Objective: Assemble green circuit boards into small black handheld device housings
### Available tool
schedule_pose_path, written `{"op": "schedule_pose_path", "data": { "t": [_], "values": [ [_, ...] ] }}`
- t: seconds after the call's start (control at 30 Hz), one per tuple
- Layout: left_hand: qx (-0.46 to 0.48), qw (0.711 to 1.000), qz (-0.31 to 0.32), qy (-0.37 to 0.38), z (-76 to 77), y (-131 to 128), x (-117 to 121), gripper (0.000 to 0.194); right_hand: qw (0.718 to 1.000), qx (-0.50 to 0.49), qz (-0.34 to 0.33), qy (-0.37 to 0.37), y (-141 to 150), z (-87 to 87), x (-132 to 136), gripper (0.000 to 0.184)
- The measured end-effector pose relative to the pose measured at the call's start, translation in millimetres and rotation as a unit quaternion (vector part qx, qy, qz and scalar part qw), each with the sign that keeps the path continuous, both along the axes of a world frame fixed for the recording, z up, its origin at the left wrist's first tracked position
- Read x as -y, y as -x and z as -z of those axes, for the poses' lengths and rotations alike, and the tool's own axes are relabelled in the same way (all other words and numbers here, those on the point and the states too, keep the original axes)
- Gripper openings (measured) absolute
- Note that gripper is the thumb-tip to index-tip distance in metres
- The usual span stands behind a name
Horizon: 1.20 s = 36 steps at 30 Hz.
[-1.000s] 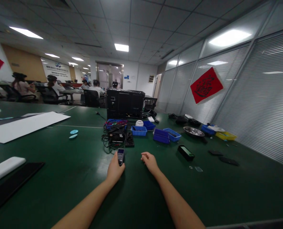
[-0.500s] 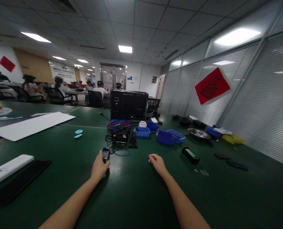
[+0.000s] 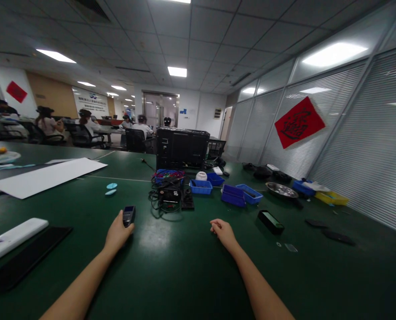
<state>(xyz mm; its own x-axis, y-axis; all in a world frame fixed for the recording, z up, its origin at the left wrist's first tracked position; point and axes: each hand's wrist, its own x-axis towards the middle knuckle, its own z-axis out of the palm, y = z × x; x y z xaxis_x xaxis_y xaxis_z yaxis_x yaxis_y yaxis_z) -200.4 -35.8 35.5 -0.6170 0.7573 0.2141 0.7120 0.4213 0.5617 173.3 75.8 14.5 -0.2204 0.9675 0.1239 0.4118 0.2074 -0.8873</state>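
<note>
Dark grey handheld device with a small rectangular screen (image 3: 128, 216) sits gripped between the thumb and fingers of the left hand (image 3: 118, 233), by the green tabletop (image 3: 174, 271), though whether it touches the surface is unclear. Farther right, beyond a black box tangled in dark cables (image 3: 169, 194), the right hand (image 3: 222, 231) has loosely curled fingers, whether the tips meet cannot be told, and near it lies an oblong black box with a pale green top (image 3: 270, 222).
</note>
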Motion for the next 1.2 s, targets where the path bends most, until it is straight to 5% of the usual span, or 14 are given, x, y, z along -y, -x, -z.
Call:
{"op": "schedule_pose_path", "data": {
  "t": [0.57,1.2],
  "values": [
    [-0.021,0.997,-0.026,0.065,-19.9,6,7,0.079,0.997,-0.034,0.052,-0.047,-5,-9.7,2,0.028],
    [0.006,0.996,-0.09,0.008,-28.1,6,10,0.083,0.998,0.032,0.044,-0.037,1,-14.4,10,0.029]
  ]
}}
